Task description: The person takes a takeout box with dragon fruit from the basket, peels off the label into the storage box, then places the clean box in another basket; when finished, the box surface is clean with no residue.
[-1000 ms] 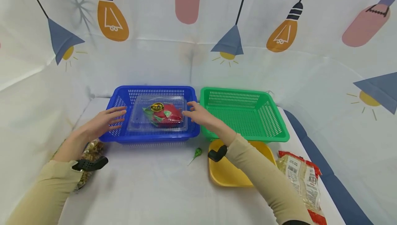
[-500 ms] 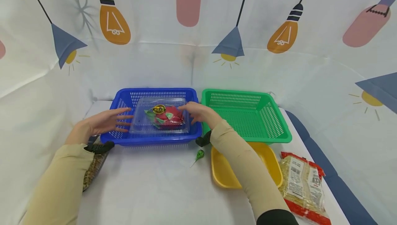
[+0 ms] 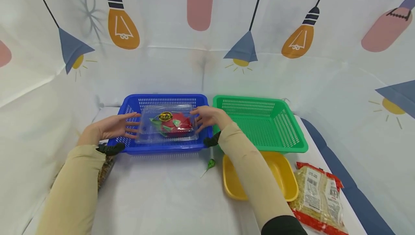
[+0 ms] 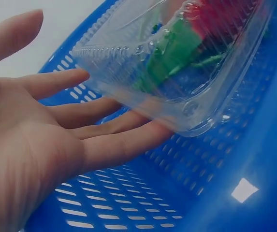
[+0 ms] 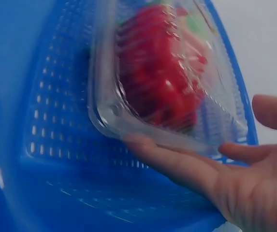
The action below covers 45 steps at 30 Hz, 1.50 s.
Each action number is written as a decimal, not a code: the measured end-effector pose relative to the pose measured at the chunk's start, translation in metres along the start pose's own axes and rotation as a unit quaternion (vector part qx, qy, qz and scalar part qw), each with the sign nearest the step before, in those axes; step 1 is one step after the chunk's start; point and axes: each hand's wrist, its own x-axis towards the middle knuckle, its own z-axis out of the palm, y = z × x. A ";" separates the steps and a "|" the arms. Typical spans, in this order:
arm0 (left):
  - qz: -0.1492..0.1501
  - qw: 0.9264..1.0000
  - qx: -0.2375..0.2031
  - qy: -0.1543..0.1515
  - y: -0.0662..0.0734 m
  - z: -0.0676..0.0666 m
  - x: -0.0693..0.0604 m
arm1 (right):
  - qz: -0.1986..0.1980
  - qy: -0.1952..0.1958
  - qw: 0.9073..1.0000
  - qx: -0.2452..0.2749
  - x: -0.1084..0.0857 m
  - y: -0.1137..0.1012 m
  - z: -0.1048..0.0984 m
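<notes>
Clear plastic is forming a box that is lying within the rim of the blue basket at far left, a red-and-green item showing inside it. The left hand is spreading its fingers, tips touching the box's left end; the right hand is touching its right end, fingers extended, thumb apart.

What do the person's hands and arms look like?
The left hand and right hand are ungloved. The left sleeve and right sleeve are long, plain beige. A black left wrist piece and right wrist piece protrude at the cuffs; a wide black band crosses the right sleeve.
</notes>
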 end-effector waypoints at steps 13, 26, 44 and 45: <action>0.022 1.000 0.004 -0.004 -0.006 -0.002 -0.002 | -0.020 -0.011 1.000 0.007 0.013 0.013 -0.001; 0.026 0.999 0.025 0.000 -0.009 -0.004 -0.001 | -0.040 -0.030 0.999 0.011 0.014 0.017 -0.004; 0.048 0.971 0.188 0.139 -0.008 0.029 -0.001 | -0.058 0.037 0.997 -0.020 -0.008 0.008 0.015; 0.050 0.969 0.194 0.146 -0.007 0.031 -0.004 | -0.058 0.040 0.997 -0.024 -0.010 0.007 0.016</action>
